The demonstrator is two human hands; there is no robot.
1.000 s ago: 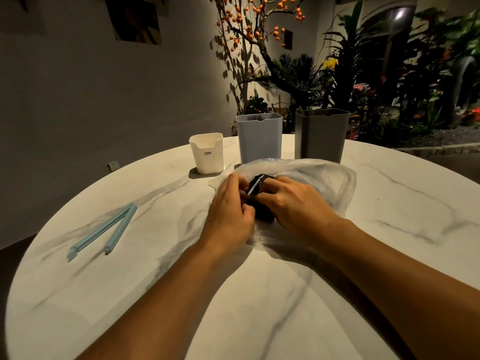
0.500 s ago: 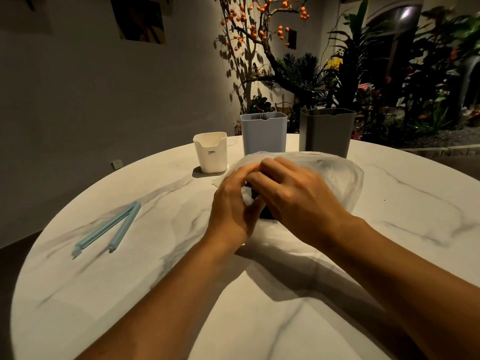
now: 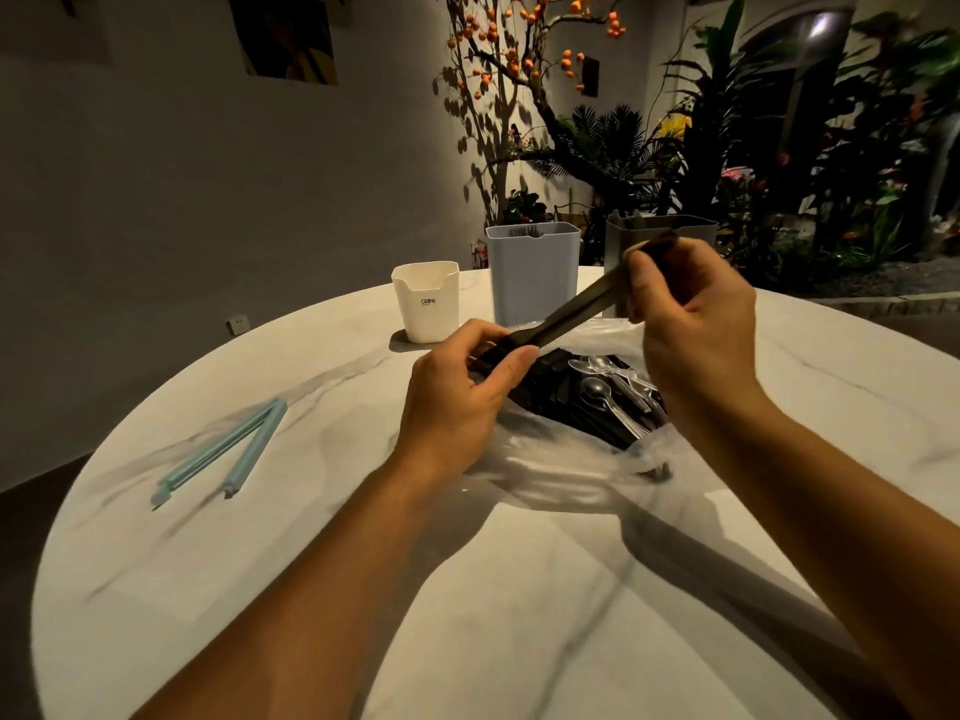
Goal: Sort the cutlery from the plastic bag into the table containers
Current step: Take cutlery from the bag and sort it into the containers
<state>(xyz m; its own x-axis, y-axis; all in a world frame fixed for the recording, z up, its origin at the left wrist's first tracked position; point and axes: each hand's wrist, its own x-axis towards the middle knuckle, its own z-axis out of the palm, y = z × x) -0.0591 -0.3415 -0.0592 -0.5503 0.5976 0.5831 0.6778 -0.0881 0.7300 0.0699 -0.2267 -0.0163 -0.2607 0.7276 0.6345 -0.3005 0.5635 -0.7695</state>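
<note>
Above the open plastic bag (image 3: pixel 561 475), both hands grasp a blurred dark utensil bundle (image 3: pixel 576 309): left hand (image 3: pixel 462 402) pinches its lower end, right hand (image 3: pixel 696 324) clasps the upper. Clear spoons (image 3: pixel 613 392) lie in the bag; black cutlery beneath is indistinct. Grey container (image 3: pixel 696 231) sits partly hidden.

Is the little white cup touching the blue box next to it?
Apart. The head view shows a strip of marble table between the white cup and the blue box; their sides do not meet.
</note>
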